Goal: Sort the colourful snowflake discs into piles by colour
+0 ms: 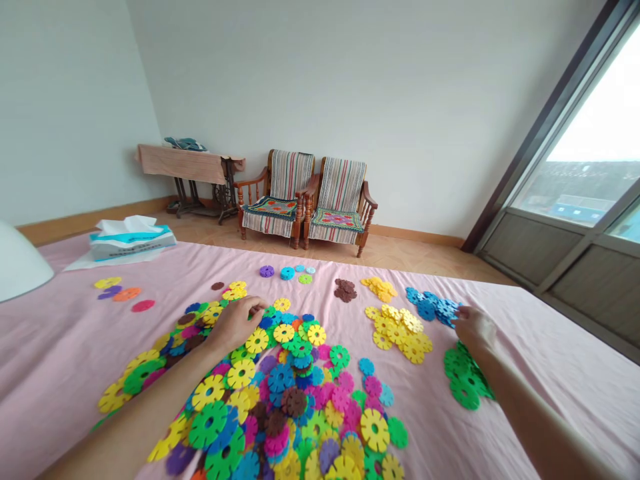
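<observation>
My left hand (239,325) rests over the upper part of a large mixed pile of notched plastic discs (280,377). Its fingers are curled together, and whatever they grip is hidden. Far to the right, my right hand (475,328) has its fingertips pinched at the edge of a pile of blue discs (427,307); I cannot make out what is between them. Just below that hand lies a pile of green discs (465,380), partly covered by the forearm. Left of the blue pile are large yellow discs (397,330), smaller yellow discs (380,289) and brown discs (345,290).
A pink cloth (545,347) covers the surface. At the left stand a tissue box (133,241) and a white rounded object (20,263). Loose discs (127,294) lie near the box; a purple stack (267,271) and blue stack (287,273) sit at the back. Beyond are two chairs (340,193).
</observation>
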The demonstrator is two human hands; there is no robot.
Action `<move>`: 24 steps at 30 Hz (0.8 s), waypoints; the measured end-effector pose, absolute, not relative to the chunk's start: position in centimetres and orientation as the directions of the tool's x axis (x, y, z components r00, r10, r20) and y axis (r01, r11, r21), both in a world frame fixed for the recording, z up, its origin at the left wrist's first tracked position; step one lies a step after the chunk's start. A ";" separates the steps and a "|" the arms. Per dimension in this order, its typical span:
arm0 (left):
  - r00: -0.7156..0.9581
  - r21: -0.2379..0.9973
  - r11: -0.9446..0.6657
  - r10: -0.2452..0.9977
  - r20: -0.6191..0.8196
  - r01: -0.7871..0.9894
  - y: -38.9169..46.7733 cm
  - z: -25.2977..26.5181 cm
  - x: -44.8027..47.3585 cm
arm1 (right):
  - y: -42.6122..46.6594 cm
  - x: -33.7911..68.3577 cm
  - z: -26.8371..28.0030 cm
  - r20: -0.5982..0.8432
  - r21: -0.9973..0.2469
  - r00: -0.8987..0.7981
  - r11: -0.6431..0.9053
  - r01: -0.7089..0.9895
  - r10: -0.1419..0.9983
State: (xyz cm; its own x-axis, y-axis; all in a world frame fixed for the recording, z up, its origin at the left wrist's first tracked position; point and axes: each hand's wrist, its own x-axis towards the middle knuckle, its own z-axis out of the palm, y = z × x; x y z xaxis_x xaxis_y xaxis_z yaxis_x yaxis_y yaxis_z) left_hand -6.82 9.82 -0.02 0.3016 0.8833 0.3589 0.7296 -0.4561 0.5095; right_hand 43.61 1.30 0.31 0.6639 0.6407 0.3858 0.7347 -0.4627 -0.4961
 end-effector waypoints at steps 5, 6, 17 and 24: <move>0.299 0.508 -0.453 0.885 0.357 0.733 9.7 0.0 -6.7 | 1.9 36.0 0.2 0.295 -0.550 0.454 -0.240 0.800 0.841; 0.298 0.508 -0.451 0.885 0.357 0.734 9.6 0.0 -6.7 | 1.8 33.7 0.3 0.278 -0.560 0.367 -0.160 0.813 0.888; 0.297 0.502 -0.454 0.883 0.362 0.736 9.5 -0.1 -6.6 | -5.0 13.5 4.1 0.248 -0.509 -0.503 0.554 0.659 0.828; 0.299 0.497 -0.460 0.879 0.371 0.736 9.4 0.0 -6.5 | -4.9 13.3 4.0 0.164 -0.344 -0.538 0.560 0.754 0.826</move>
State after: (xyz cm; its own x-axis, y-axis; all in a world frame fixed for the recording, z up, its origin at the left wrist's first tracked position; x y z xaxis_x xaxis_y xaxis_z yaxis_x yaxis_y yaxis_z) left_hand -6.47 9.37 0.00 0.2992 0.8791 0.3712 0.7357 -0.4602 0.4970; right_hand 13.26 -4.91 4.03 -0.5384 0.8265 0.1645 0.7539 0.5597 -0.3440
